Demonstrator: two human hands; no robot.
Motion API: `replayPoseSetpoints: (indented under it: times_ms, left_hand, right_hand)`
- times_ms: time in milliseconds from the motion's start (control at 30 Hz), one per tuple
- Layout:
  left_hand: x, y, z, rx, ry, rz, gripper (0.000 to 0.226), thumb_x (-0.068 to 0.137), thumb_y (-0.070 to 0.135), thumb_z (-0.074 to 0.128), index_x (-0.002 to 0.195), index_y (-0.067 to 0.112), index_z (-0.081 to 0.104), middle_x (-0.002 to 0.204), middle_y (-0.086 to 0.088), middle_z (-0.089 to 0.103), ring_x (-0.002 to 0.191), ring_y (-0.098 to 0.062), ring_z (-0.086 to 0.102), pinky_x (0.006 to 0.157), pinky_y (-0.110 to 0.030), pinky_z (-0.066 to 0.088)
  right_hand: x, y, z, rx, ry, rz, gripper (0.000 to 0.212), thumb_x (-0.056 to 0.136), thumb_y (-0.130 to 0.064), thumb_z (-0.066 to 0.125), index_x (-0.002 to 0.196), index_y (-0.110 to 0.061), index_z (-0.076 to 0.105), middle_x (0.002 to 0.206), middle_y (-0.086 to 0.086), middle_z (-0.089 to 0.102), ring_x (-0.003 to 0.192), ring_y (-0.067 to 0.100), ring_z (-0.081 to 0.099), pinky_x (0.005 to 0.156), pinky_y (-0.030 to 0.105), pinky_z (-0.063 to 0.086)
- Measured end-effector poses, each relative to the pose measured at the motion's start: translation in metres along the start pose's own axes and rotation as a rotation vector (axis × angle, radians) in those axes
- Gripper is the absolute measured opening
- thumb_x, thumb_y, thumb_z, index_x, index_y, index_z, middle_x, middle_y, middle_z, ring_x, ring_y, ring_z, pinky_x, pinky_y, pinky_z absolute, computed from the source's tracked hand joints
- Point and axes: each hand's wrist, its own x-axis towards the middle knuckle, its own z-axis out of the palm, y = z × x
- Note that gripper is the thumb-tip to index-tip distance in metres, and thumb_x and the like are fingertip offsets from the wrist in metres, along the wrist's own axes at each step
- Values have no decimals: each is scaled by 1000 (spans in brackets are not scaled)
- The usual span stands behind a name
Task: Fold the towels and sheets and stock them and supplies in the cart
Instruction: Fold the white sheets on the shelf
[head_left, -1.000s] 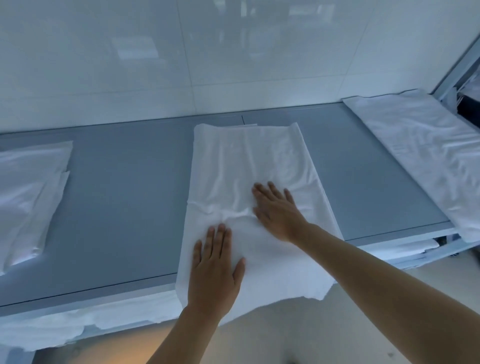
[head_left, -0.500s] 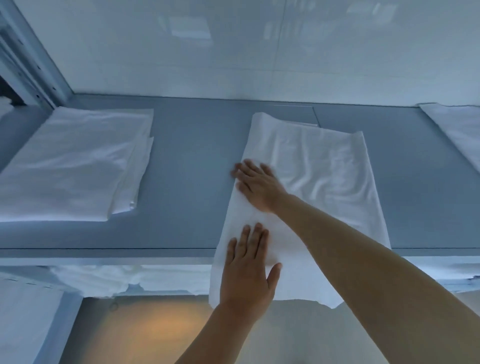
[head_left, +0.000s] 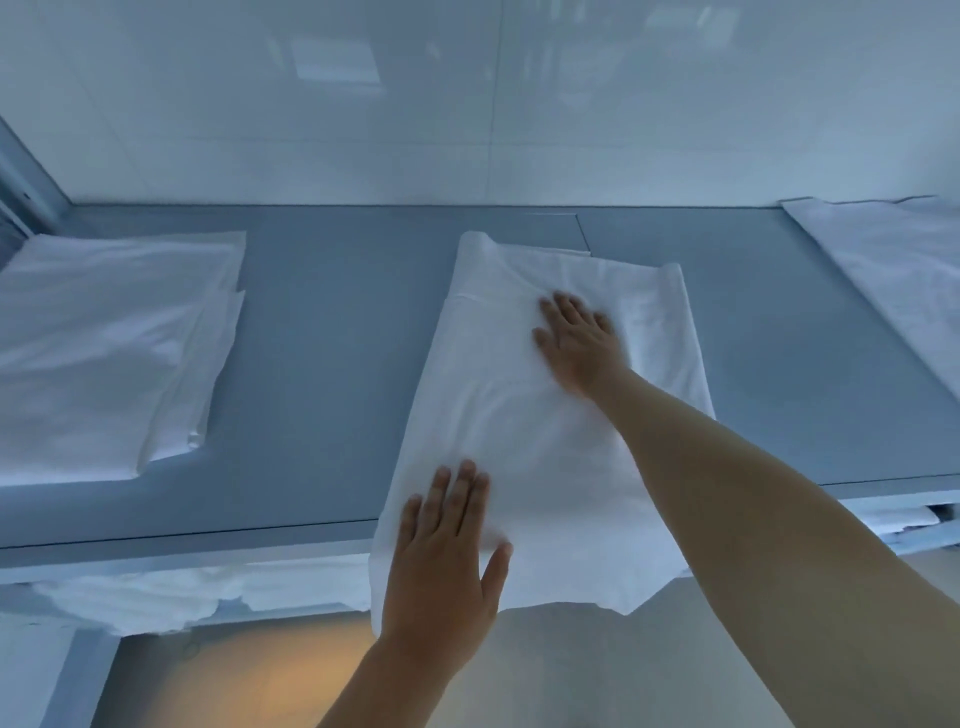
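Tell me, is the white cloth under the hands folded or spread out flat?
Folded. The white cloth forms a narrow strip with a layered edge showing near its far end. Its near end hangs over the table edge.

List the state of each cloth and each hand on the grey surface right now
middle sheet: folded into a long strip, near end hanging over the front edge
left hand: flat, pressing the near end
right hand: flat on the far part, blurred
left stack: folded, lying flat
right cloth: spread flat, partly out of view
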Motion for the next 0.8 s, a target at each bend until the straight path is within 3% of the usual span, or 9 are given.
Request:
replayPoseSetpoints:
  times_ms: [100, 167, 233, 267, 333, 467, 567, 700, 800]
  left_hand:
    - [1, 4, -4, 6, -25, -4, 70, 104, 57, 23, 165, 29, 2, 171, 12, -10, 158, -10, -13, 129, -38, 2]
    - [6, 8, -14, 21, -33, -22, 67, 103, 50, 40, 164, 25, 24, 172, 5, 15, 159, -18, 14, 125, -43, 22]
    - [20, 10, -26, 56, 11, -22, 51, 97, 39, 53, 146, 21, 54, 153, -1, 51, 137, -28, 50, 108, -45, 44]
    - [31, 11, -30, 86, 41, 0, 42, 95, 35, 53, 134, 21, 60, 139, 0, 59, 122, -29, 56, 98, -45, 48]
    - [62, 9, -37, 120, 68, 77, 34, 97, 33, 50, 126, 21, 62, 130, -2, 59, 115, -29, 55, 93, -44, 48]
    - [141, -1, -42, 190, -20, 160, 54, 105, 41, 42, 155, 21, 39, 165, -4, 31, 153, -28, 27, 119, -51, 29]
    - [172, -20, -31, 197, -89, 148, 63, 107, 50, 30, 164, 28, 18, 173, 3, 9, 159, -22, 6, 126, -50, 15]
    - [161, -31, -18, 116, -24, 104, 68, 101, 60, 18, 163, 33, 18, 173, 8, 8, 159, -17, 5, 126, -49, 14]
    - [146, -27, -17, 78, -11, 80, 69, 99, 62, 16, 163, 34, 18, 173, 10, 7, 159, -16, 5, 126, -50, 14]
  right_hand:
    - [-5, 62, -9, 42, 5, 159, 65, 108, -51, 21, 165, -23, 11, 173, 0, 5, 159, 17, 3, 128, 43, 6]
    - [-12, 89, -10, 58, -3, 222, 65, 109, -51, 20, 166, -21, 9, 173, 0, 3, 159, 17, 2, 128, 42, 5]
    - [-17, 99, -9, 49, 0, 217, 66, 109, -50, 19, 166, -19, 8, 173, 1, 3, 159, 17, 2, 128, 41, 5]
    - [-19, 100, -8, 50, 0, 211, 65, 109, -50, 19, 165, -19, 7, 173, 2, 3, 159, 17, 2, 128, 41, 5]
    - [-24, 98, -7, 67, 9, 205, 64, 109, -48, 20, 165, -19, 9, 173, 1, 4, 159, 17, 3, 128, 41, 5]
    - [-49, 89, -2, 127, 74, 84, 59, 109, -42, 30, 164, -21, 22, 172, -2, 13, 158, 15, 9, 128, 40, 8]
    - [-87, 81, 11, 158, 61, -41, 64, 107, -49, 31, 164, -26, 19, 172, -6, 9, 159, 13, 5, 128, 40, 5]
    - [-140, 95, 22, 131, 51, 16, 70, 103, -59, 17, 165, -29, 7, 172, -10, 1, 158, 8, -2, 129, 39, 4]
    - [-165, 104, 23, 115, 46, 28, 69, 104, -59, 18, 165, -29, 7, 172, -12, 0, 158, 6, -4, 129, 38, 5]
